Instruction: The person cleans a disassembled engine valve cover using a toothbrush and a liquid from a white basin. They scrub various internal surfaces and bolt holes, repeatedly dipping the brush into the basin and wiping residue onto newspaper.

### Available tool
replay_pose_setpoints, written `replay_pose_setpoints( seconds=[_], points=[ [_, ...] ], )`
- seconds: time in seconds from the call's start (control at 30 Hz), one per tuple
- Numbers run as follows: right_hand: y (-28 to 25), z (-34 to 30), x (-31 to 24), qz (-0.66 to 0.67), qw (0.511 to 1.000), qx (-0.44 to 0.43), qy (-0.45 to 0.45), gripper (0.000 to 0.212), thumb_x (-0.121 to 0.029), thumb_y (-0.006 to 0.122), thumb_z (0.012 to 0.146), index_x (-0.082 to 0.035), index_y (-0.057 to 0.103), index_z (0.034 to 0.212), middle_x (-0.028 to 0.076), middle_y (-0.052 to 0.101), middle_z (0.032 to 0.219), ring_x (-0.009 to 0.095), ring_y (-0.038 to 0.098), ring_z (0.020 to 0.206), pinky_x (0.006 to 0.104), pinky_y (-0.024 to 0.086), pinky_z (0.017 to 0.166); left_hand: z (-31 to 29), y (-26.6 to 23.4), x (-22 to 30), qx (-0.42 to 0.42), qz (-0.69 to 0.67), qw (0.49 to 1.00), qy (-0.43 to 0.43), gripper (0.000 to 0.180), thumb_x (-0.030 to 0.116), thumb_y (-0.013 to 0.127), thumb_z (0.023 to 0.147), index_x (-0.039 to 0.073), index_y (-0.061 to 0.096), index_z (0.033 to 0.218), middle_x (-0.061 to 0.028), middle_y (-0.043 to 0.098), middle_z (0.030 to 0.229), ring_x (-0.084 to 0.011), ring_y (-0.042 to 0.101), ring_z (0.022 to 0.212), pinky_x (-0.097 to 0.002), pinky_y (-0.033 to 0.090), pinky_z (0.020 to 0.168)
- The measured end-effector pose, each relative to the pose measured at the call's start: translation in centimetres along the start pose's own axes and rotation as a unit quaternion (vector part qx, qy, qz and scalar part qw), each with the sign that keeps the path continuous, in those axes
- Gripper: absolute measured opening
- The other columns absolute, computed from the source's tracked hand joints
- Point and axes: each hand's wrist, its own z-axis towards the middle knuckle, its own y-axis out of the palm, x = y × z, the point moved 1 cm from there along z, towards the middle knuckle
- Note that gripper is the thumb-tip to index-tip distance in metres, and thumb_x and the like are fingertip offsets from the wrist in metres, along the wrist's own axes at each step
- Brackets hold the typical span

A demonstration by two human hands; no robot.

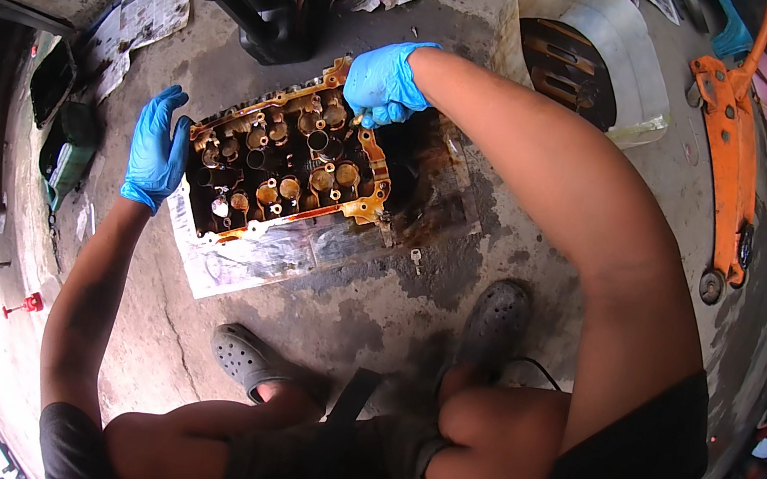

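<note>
An oily engine cylinder head point(378, 163) lies on the concrete floor, partly over a stained paper sheet point(215, 277). Brown, oil-coated round buckets and bores show across its upper face. My left hand point(155, 151), in a blue glove, rests against its left end with the fingers stretched upward and the thumb at the edge. At the far right corner, my right hand point(384, 85), also gloved in blue, is closed with the fingers curled down onto the rim. Whatever those fingers grip is hidden under the glove.
A black plastic jug point(266, 2) stands just beyond the cylinder head. A cut-open pale container point(634, 74) sits at far right, with an orange floor jack point(726, 165) beyond it. A small key point(415, 260) lies near my feet. Newspaper point(152, 13) and a green case point(70, 152) are at left.
</note>
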Motion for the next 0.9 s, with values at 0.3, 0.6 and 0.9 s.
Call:
replay_pose_setpoints(
  seconds=[0.3,0.6,0.9],
  points=[
    [-3.5,-3.0,-1.1,-0.461,0.861,0.17,-0.133,0.019,-0.019,0.067,0.076,-0.004,0.075,0.084,0.012,0.072,0.08,0.028,0.066,0.072,0.0438,0.052,0.07,-1.7,-0.3,-1.7,0.0,-0.011,1.0,-0.028,0.033,0.012,0.054,0.096,-0.001,0.056,0.127,-0.023,0.057,0.133,-0.0389,0.054,0.125,-0.0443,0.04,0.108],
    [-1.4,-4.4,-1.9,-0.521,0.815,0.192,-0.166,0.016,-0.014,0.068,0.071,-0.004,0.077,0.08,0.014,0.072,0.076,0.027,0.065,0.066,0.0409,0.05,0.06,-2.4,-0.5,-3.1,-0.019,0.007,1.0,-0.023,0.032,0.014,0.055,0.098,0.0,0.057,0.127,-0.0219,0.057,0.133,-0.0376,0.053,0.126,-0.0433,0.04,0.109],
    [-0.4,-3.4,-1.8,-0.526,0.802,0.175,-0.222,0.018,-0.012,0.067,0.081,-0.001,0.073,0.094,0.015,0.071,0.08,0.024,0.067,0.068,0.0372,0.055,0.065,-3.4,-0.3,-2.8,-0.031,-0.038,0.998,-0.05,0.03,0.015,0.055,0.098,0.0,0.057,0.124,-0.0226,0.058,0.13,-0.0384,0.053,0.125,-0.0439,0.04,0.108]
  ],
)
